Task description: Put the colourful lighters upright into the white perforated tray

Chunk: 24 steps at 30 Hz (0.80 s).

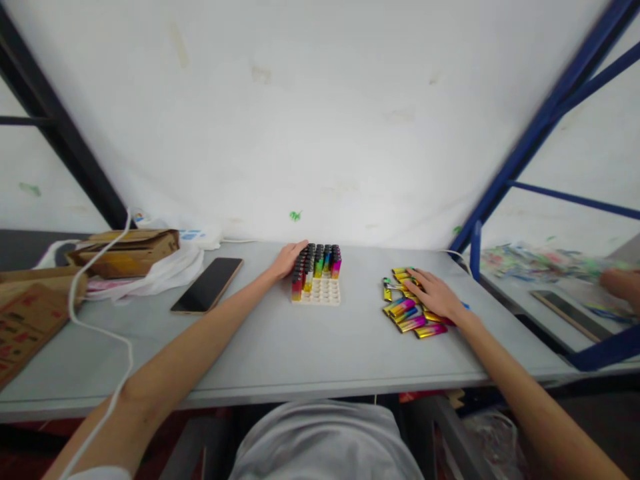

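Observation:
A white tray (325,295) with rows of small holes stands near the middle of the table. Black-topped lighters (319,265) with yellow, pink, green and blue bodies stand upright in its back and left rows; bare holes show at the front right. My left hand (289,259) lies at the tray's back left corner, fingers stretched along the lighters, partly hidden behind them. On the right, my right hand (434,293) rests palm down, fingers spread, over a loose pile of shiny yellow-and-pink lighters (411,323). Whatever lies under its palm is hidden.
A black phone (209,285) lies left of the tray. Cardboard boxes (125,252), a white plastic bag (150,280) and a white cable (127,353) fill the left side. A blue metal frame (500,177) rises at right; beyond it are another person's hand (621,283) and a second phone (570,315).

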### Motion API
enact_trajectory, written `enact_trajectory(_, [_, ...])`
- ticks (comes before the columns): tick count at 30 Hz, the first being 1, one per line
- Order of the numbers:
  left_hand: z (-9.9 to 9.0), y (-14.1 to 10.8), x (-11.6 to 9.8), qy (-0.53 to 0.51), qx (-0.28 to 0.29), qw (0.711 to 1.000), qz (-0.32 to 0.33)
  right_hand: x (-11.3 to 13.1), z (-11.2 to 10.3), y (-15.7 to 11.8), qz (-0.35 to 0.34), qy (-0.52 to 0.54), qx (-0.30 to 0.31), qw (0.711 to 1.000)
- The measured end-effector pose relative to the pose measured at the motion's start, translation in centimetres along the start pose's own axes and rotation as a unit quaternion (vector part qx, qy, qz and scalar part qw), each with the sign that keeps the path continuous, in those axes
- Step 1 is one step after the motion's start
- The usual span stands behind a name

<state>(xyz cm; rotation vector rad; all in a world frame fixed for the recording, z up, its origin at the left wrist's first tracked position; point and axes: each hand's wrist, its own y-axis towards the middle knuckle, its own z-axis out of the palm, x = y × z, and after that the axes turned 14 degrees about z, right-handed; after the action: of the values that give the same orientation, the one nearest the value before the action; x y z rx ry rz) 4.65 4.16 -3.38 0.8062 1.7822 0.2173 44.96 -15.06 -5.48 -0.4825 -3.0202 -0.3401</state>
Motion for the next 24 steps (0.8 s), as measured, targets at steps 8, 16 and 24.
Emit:
enact_trajectory(8, [-0.1, 0.1, -0.3, 0.007, 0.0, 1.0, 0.0, 5.8, -0.1, 0.0, -0.043, 0.047, 0.03, 0.998])
enact_trajectory(16, [-0.1, 0.0, -0.2, -0.009, 0.004, 1.0, -0.012, 8.8, 0.1, 0.9, -0.041, 0.102, 0.021, 0.994])
enact_trajectory(24, [0.0, -0.1, -0.2, -0.002, 0.007, 1.0, -0.011, 7.1, -1.6, 5.3, -0.213, 0.118, 0.0, 0.97])
